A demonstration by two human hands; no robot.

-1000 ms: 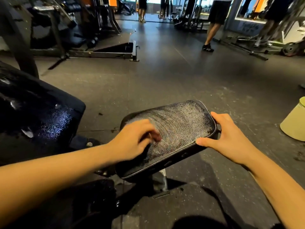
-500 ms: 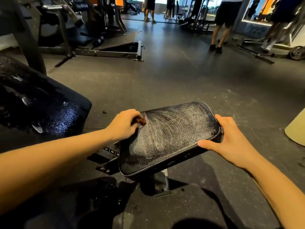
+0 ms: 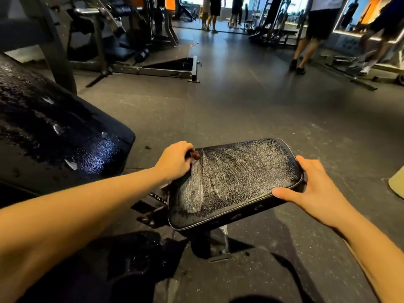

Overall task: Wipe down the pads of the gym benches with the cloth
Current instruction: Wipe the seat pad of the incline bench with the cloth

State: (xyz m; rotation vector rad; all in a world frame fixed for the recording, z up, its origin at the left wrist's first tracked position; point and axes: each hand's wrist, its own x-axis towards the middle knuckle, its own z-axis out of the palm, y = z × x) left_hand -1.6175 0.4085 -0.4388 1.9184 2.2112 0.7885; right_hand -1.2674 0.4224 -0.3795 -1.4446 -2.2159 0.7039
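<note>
Gripping a small reddish-brown cloth, our left hand sits at the far left corner of the seat pad, fingers curled round the cloth so that only a scrap of it shows against the pad. Our right hand holds the pad's right end, thumb lying along the near edge and fingers wrapped round the far side. The black pad is streaked with pale, fan-shaped wipe marks across most of its top. To the left of it, the bench's larger back pad glistens with wet patches. Between the two pads a metal bracket bears the numbers 1, 2, 3. On the dark rubber floor a beige object shows at the right edge, and people stand among machines beyond.
</note>
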